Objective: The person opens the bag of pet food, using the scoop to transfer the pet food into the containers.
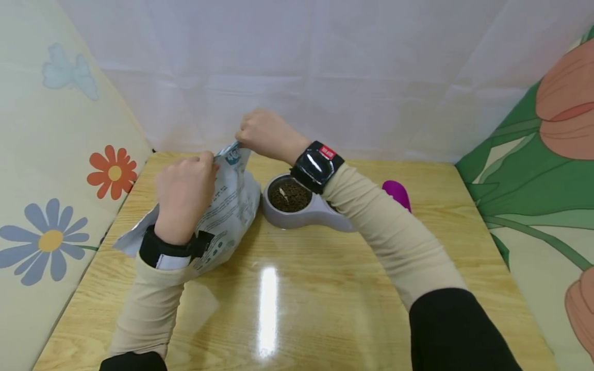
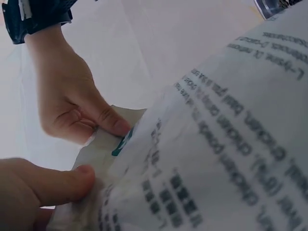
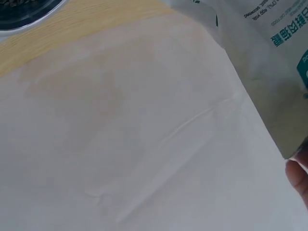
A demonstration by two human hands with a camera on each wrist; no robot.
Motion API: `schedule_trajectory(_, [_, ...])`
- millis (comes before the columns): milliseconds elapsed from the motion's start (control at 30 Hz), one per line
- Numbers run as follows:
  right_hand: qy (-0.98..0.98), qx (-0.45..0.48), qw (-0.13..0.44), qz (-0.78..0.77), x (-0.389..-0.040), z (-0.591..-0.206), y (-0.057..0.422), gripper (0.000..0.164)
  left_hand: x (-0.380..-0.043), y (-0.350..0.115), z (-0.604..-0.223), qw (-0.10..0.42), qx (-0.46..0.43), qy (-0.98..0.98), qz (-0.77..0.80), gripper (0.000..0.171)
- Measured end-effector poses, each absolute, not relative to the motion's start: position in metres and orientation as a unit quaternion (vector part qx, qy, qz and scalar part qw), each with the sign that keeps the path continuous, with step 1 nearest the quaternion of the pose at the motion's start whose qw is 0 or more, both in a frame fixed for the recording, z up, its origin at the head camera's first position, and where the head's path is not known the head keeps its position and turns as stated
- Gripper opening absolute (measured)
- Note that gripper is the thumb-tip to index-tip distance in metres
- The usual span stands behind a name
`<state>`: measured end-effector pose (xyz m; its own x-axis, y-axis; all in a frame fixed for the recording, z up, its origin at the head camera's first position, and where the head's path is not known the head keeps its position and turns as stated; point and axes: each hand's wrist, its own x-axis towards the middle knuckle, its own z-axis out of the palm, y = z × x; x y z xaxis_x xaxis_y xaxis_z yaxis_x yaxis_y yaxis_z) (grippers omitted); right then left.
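Observation:
A white pet food bag (image 1: 227, 206) with dark print stands at the left of the table, its top edge pulled up between both hands. My left hand (image 1: 185, 193) grips the near end of that edge; in the left wrist view its thumb (image 2: 67, 185) presses on the bag. The far top corner is pinched by my right hand (image 1: 266, 131), whose thumb (image 2: 113, 120) lies along the rim. Just right of the bag sits a grey double bowl (image 1: 301, 219); brown kibble (image 1: 297, 198) fills its left dish. My right forearm hides most of the other dish.
Behind the right forearm a purple object (image 1: 396, 191) partly shows on the wooden table (image 1: 325, 293). A white sheet (image 1: 371, 77) hangs at the back, and panels with painted flowers (image 1: 113, 172) border the sides.

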<state>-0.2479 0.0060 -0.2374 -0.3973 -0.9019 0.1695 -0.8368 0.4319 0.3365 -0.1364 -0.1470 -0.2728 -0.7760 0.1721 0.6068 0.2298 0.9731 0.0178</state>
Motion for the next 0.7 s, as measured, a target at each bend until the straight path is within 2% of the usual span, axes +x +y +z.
schedule_trajectory(267, [-0.815, 0.54, 0.189, -0.089, -0.245, -0.241, 0.007, 0.016, -0.139, -0.145, -0.274, 0.327, -0.109, -0.938, -0.038, 0.03])
schedule_trajectory(467, [-0.814, 0.544, 0.182, -0.088, -0.246, -0.241, 0.007, 0.015, -0.137, -0.146, -0.273, 0.322, -0.111, -0.939, -0.051, 0.029])
schedule_trajectory(700, [-0.829, 0.53, 0.161, -0.081, -0.254, -0.242, 0.015, 0.023, -0.118, -0.15, -0.268, 0.263, -0.064, -0.959, -0.085, 0.03])
